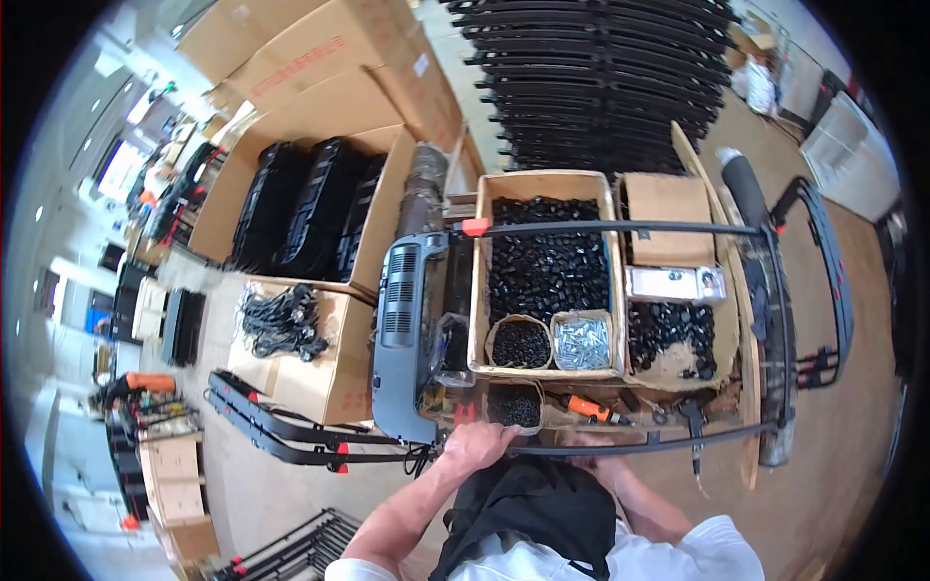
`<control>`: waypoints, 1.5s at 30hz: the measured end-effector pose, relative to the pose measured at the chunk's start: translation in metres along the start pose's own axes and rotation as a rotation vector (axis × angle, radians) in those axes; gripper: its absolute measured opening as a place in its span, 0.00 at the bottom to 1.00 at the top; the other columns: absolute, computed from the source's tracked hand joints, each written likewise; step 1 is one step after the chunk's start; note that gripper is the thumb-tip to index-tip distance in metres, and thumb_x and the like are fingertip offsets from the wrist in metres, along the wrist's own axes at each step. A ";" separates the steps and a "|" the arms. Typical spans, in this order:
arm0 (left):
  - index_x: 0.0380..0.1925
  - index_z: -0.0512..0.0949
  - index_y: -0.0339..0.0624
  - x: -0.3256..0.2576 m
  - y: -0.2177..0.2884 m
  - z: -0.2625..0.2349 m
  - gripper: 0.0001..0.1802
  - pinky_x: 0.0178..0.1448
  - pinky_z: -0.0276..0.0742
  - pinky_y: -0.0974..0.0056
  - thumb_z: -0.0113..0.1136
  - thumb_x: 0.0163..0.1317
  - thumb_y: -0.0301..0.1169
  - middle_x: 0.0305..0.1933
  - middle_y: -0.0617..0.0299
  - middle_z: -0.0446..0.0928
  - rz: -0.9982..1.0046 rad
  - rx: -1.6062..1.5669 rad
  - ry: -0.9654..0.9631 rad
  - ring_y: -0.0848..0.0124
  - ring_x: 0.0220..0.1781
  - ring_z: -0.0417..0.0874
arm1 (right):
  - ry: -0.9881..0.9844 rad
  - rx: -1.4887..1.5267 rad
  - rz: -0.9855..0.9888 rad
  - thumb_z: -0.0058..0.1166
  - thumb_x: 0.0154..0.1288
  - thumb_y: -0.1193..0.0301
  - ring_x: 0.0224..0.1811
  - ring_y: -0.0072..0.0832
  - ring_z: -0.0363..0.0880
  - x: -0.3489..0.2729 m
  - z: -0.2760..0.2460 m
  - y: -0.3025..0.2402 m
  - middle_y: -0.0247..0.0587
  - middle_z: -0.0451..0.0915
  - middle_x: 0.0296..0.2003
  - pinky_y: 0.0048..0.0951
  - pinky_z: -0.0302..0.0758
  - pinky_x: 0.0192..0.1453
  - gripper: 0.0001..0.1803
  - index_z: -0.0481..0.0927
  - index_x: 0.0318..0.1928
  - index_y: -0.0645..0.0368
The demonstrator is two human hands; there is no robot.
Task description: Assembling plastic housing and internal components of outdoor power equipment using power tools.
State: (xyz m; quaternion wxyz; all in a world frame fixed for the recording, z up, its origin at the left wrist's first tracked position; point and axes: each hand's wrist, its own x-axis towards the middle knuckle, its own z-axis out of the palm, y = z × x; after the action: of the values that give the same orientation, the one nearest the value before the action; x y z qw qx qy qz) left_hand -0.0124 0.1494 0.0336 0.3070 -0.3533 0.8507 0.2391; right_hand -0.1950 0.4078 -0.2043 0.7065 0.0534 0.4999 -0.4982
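A long frame with two dark rails lies across the workbench in front of me. Its left end is a grey vented plastic housing [402, 339]; a curved grey end piece [825, 271] closes it at the right. My left hand [478, 446] is closed over the near rail [639, 447], just right of the housing and beside a small box of black screws [515, 407]. My right hand [589, 449] is at the same rail, close to my body, its fingers mostly hidden. Near it on the bench lie an orange-and-black screwdriver [593, 409] and a black power tool [693, 416].
Beneath the far rail stands a wooden tray [478, 290] with black plastic parts and a tub of silver screws [582, 343]. A carton [218, 218] of black housings and a cable bundle [281, 321] are at left. Black frames [601, 87] are stacked behind.
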 end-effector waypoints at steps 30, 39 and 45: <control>0.63 0.74 0.37 -0.030 0.012 0.147 0.42 0.70 0.77 0.56 0.57 0.70 0.67 0.63 0.49 0.82 -0.205 -1.919 0.415 0.61 0.65 0.82 | 0.385 -1.581 -0.550 0.54 0.76 0.47 0.43 0.45 0.86 0.111 0.161 -0.492 0.55 0.87 0.38 0.44 0.80 0.51 0.31 0.85 0.49 0.69; 0.55 0.80 0.39 -0.049 0.009 0.167 0.28 0.72 0.76 0.53 0.51 0.79 0.54 0.55 0.55 0.84 0.275 -2.395 0.309 0.62 0.63 0.83 | 0.333 -1.687 -1.165 0.58 0.73 0.51 0.48 0.55 0.87 -0.035 0.230 -0.492 0.63 0.86 0.39 0.48 0.80 0.52 0.26 0.87 0.48 0.64; 0.64 0.72 0.37 -0.177 -0.036 0.131 0.30 0.75 0.72 0.46 0.47 0.81 0.53 0.63 0.44 0.81 0.200 -2.375 0.636 0.50 0.68 0.81 | 0.202 -1.666 -1.464 0.57 0.78 0.57 0.29 0.24 0.73 -0.230 0.397 -0.429 0.43 0.79 0.26 0.34 0.73 0.36 0.23 0.85 0.50 0.68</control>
State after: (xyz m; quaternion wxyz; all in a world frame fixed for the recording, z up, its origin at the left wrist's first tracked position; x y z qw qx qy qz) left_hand 0.1606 0.2887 0.0575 -0.4446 -0.3890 0.1661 0.7896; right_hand -0.2615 0.1159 0.3483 0.0133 -0.7050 0.6439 -0.2970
